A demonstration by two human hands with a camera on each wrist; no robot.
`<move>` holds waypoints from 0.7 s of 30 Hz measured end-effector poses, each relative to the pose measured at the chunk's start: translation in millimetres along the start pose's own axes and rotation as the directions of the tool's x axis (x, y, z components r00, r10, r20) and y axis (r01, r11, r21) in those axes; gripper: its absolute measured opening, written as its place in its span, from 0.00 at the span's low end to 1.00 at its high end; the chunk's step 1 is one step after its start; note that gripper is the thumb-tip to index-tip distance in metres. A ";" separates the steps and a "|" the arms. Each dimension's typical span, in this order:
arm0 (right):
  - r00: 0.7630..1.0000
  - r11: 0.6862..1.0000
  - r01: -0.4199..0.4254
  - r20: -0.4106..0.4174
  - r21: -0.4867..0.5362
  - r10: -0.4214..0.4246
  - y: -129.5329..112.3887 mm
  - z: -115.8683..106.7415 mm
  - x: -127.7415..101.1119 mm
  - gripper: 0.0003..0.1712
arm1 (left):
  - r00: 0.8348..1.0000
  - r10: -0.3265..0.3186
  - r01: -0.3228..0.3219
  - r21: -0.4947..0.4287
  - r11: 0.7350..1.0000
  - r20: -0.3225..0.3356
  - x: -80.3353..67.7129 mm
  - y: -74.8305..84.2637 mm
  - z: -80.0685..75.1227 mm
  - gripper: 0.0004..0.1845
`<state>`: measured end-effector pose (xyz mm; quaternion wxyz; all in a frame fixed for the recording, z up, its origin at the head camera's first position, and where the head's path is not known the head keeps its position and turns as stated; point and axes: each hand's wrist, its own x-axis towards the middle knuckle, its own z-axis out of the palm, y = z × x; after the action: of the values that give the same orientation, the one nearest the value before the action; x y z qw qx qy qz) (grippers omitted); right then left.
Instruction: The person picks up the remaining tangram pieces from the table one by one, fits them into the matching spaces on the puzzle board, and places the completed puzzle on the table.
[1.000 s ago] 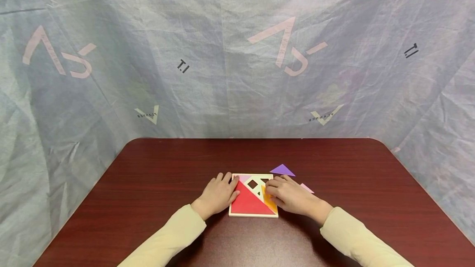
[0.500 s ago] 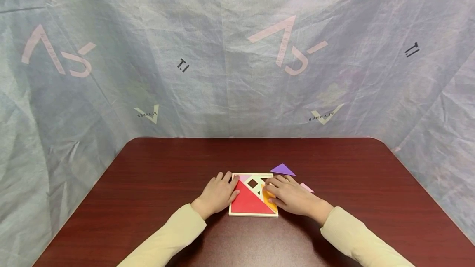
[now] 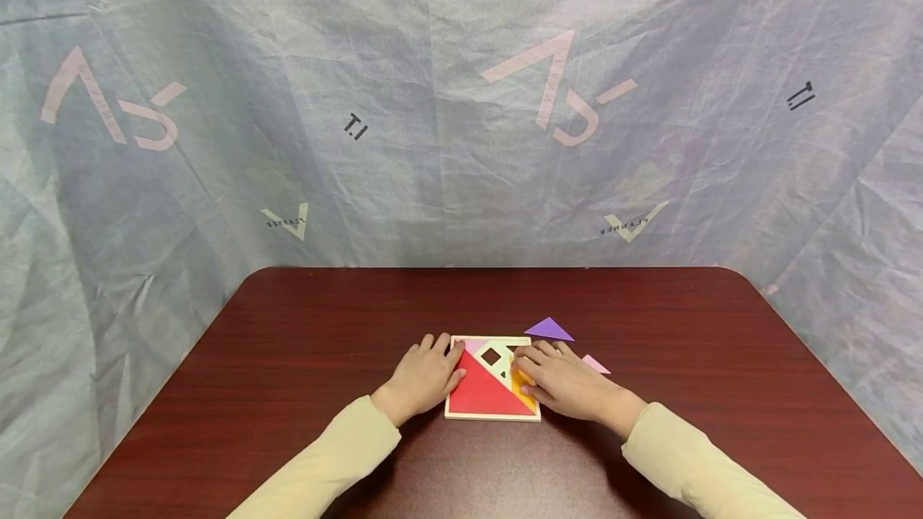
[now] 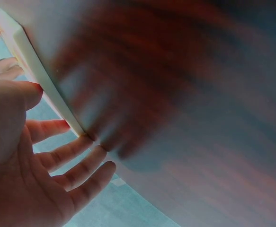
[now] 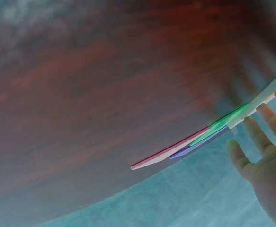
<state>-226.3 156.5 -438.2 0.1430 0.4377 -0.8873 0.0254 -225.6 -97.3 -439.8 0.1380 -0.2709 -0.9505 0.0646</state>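
Currently, orange piece (image 3: 519,384) lies inside board (image 3: 493,417), along its right side, long axis running near to far. Right hand (image 3: 566,379), the nearer, reaches over from board's right, fingers bent above the piece; pinching or merely touching, cannot tell. Left hand (image 3: 421,377) rests, fingers extended, at board's left edge.
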 end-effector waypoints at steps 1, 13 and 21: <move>1.000 1.000 0.001 -0.002 0.001 -0.001 -0.1 -0.2 -0.4 0.19 | 1.000 0.000 0.000 -0.001 1.000 0.000 0.0 -0.1 0.3 0.24; 1.000 1.000 0.000 0.007 0.004 0.000 -2.6 -0.9 -1.8 0.17 | 1.000 -0.005 0.005 -0.019 1.000 0.001 0.8 -0.9 3.2 0.24; 0.999 1.000 0.028 -0.015 -0.014 -0.029 -1.4 -1.8 -2.4 0.18 | 1.000 -0.001 0.001 -0.012 1.000 -0.001 0.6 -1.1 3.7 0.24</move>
<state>-223.4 157.8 -437.3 0.1530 0.4492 -0.8800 0.0207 -227.7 -98.1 -442.9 0.1370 -0.2710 -0.9510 0.0586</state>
